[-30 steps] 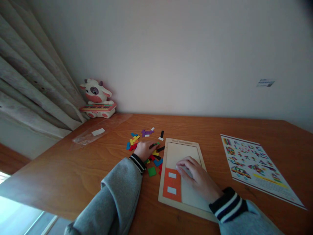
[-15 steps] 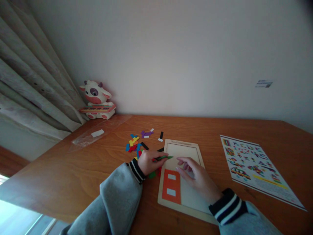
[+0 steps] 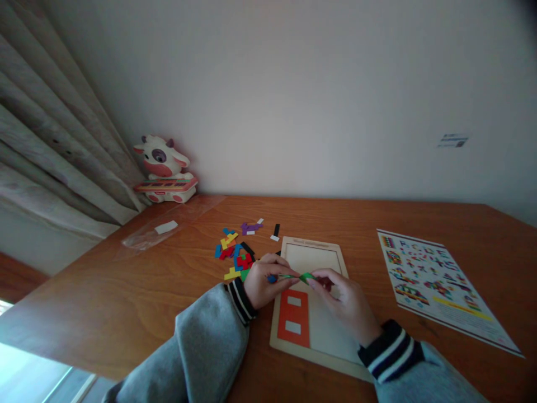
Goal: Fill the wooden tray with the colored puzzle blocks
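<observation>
Over the wooden puzzle tray (image 3: 312, 246) my two hands meet on one flat green puzzle piece (image 3: 298, 276). My left hand (image 3: 262, 280) pinches its left end and my right hand (image 3: 344, 299) pinches its right end. The piece is held edge-on just above the tray. An orange block (image 3: 293, 318) with two white rectangles fills the tray's near left corner. A heap of coloured puzzle pieces (image 3: 235, 254) lies on the table left of the tray, right beside my left hand.
A printed pattern sheet (image 3: 436, 280) lies to the right of the tray. A clear plastic bag (image 3: 161, 229) sits further left. A cow toy (image 3: 163, 168) stands in the back corner by the curtain (image 3: 54, 151). Loose purple and black pieces (image 3: 260, 228) lie behind the heap.
My left hand lifted a green piece out of the heap and carried it right over the tray. My right hand rose off the tray and took the piece's other end.
</observation>
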A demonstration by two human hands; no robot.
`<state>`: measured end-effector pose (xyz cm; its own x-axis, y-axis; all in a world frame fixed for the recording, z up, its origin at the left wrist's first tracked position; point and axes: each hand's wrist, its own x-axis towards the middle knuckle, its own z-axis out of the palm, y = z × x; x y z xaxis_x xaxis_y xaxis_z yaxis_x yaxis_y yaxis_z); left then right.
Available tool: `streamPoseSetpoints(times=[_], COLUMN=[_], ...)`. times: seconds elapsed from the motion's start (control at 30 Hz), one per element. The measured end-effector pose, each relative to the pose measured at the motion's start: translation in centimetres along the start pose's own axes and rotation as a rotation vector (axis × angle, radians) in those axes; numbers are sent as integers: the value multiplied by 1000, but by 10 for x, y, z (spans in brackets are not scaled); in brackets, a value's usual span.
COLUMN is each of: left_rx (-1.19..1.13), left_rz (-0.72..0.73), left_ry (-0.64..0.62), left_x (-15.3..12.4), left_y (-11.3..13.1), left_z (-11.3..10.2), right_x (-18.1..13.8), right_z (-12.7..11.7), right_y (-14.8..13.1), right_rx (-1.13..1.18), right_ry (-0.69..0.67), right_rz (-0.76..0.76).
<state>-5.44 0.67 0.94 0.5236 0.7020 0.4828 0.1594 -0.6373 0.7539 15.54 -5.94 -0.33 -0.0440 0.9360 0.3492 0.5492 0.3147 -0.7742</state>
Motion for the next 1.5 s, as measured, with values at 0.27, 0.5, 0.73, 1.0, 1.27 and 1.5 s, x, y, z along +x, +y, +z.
streamPoseSetpoints(times=[0.27, 0.5, 0.73, 1.0, 1.27, 1.5], left_rx=[-215, -226, -195, 344, 408, 347], left_rz=[-157, -146, -179, 269, 221, 209], left_ry=[-46, -131, -221, -373, -444, -415], left_x=[-2, -4, -11, 2, -18, -26], left_y=[1, 0, -2, -19, -28, -34], left_z=[2, 0, 4, -61, -90, -76], right_x=[0, 1, -1, 1, 1, 1], right_z=[2, 1, 3, -2, -2, -1], right_y=[-3, -4, -5, -5, -2, -2], right_rx=[253, 249, 216, 173, 118, 89], right_ry=[-41, -131, -171, -4, 1, -1], right_rz=[140, 43, -5, 91, 81, 72])
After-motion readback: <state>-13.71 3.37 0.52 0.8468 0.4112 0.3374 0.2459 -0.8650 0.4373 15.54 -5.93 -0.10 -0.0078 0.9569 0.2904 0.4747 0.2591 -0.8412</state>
